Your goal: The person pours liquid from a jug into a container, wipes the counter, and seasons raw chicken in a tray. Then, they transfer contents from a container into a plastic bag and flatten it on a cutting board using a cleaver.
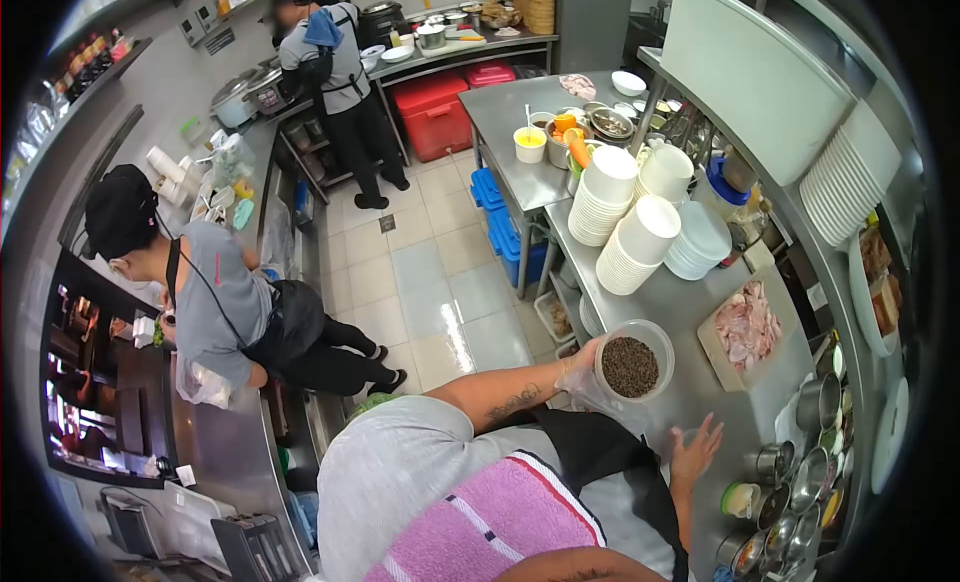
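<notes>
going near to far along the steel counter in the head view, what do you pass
right hand, tub of dark grains in the left hand, stacks of white bowls, cup of yellow liquid, lone white bowl

Restaurant kitchen — steel counters [672, 304], stacked bowls [627, 250], aproned staff [222, 304] working

I can read no text from here. The wall notices [215, 37] and shelf packets [95, 54] are too small and blurred. The tattoo [515, 400] on my forearm is illegible, and the tub [667, 357] in my left hand [580, 377] shows no readable label.
</notes>
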`<state>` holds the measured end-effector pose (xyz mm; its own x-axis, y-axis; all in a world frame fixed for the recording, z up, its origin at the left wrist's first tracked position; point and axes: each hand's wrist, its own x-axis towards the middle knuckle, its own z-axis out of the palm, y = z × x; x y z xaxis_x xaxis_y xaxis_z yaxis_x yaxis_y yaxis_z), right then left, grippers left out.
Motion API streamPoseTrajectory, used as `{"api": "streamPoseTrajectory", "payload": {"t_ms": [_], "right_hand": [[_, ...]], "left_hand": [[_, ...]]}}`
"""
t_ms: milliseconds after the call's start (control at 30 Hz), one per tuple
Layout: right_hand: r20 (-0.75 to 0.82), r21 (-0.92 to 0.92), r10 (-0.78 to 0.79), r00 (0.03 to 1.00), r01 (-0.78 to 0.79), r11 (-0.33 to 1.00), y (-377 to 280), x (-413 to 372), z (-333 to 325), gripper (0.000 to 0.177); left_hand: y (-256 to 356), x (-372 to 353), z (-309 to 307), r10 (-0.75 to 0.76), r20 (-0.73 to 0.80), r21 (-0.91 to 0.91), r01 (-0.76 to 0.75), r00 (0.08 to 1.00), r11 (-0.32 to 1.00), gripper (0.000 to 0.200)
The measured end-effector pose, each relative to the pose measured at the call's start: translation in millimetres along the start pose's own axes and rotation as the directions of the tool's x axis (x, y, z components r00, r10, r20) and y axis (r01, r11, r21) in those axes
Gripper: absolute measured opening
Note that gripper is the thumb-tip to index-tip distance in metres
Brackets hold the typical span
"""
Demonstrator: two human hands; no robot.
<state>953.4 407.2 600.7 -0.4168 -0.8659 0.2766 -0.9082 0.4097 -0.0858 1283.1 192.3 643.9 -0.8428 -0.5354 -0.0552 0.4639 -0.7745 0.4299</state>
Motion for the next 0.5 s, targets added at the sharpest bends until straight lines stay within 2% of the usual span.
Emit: {"api": "streamPoseTrajectory", "payload": {"t_ms": [33,67,100,133,167,200,233,267,300,333,367,400,433,467,500], "right_hand": [[-0.029,0.108,-0.033,0.999,0.036,0.993,-18.5,8.4,-15.0,0.087],[0.084,0.454,-0.060,0.995,0.016,0.891,-46.6,25.4,-37.0,0.081],[0.264,0.775,-0.097,0.960,-0.151,0.614,-73.2,41.6,-58.1,0.076],[0.433,0.886,-0.184,0.882,-0.379,0.267,-98.4,54.0,-77.3,0.070],[0.520,0.848,-0.291,0.803,-0.526,0.065,-118.4,62.0,-95.2,0.065],[0.540,0.835,-0.274,0.796,-0.549,0.051,-144.0,67.3,-101.9,0.059],[0.565,0.818,-0.246,0.787,-0.574,0.042,-159.0,72.6,-106.2,0.053],[0.536,0.844,-0.266,0.801,-0.521,0.128,-157.1,76.8,-94.4,0.047],[0.523,0.851,-0.270,0.809,-0.476,0.221,-147.3,77.0,-74.7,0.043],[0.539,0.842,-0.247,0.805,-0.525,0.125,-144.8,78.5,-63.3,0.037],[0.561,0.828,-0.200,0.803,-0.537,0.164,-140.4,80.1,-60.5,0.036],[0.513,0.845,-0.164,0.842,-0.463,0.266,-131.2,80.6,-56.2,0.033],[0.537,0.812,-0.078,0.840,-0.490,0.316,-128.1,82.3,-57.8,0.033],[0.552,0.779,-0.004,0.834,-0.514,0.360,-122.2,85.6,-56.0,0.033],[0.514,0.768,0.022,0.857,-0.471,0.434,-105.6,86.8,-37.3,0.033]], "left_hand": [[7.9,-9.3,11.9,0.061,-0.027,0.100,-0.058,0.998,0.993,0.065],[8.8,-15.1,21.0,0.112,-0.048,0.193,-0.101,0.993,0.976,0.065],[10.3,-15.0,24.7,0.162,-0.057,0.288,-0.139,0.985,0.947,0.065],[10.4,-11.0,22.4,0.214,-0.002,0.383,-0.197,0.977,0.902,0.066],[5.2,1.1,-2.8,0.197,-0.002,0.376,-0.182,0.980,0.909,0.066],[0.7,21.6,-45.9,0.088,-0.099,0.172,-0.070,0.991,0.983,0.065],[-8.7,37.9,-66.4,-0.051,-0.168,-0.057,0.042,0.984,0.997,0.069],[-6.1,26.7,-38.0,0.033,-0.287,0.192,0.024,0.957,0.981,0.075],[5.4,11.5,-7.8,0.120,-0.363,0.421,0.048,0.924,0.906,0.081],[-8.7,25.4,-53.4,0.127,-0.282,0.474,0.023,0.951,0.880,0.082],[2.7,11.3,-12.7,0.092,-0.372,0.472,0.102,0.924,0.876,0.079],[-1.8,21.5,-61.3,0.111,-0.478,0.619,0.245,0.871,0.746,0.074],[3.7,18.6,-81.4,0.277,-0.364,0.777,0.126,0.889,0.617,0.062],[18.1,8.7,-82.5,0.367,-0.319,0.846,0.088,0.874,0.526,0.048],[20.2,4.2,-105.4,0.452,-0.244,0.838,-0.048,0.858,0.544,0.041]]}}
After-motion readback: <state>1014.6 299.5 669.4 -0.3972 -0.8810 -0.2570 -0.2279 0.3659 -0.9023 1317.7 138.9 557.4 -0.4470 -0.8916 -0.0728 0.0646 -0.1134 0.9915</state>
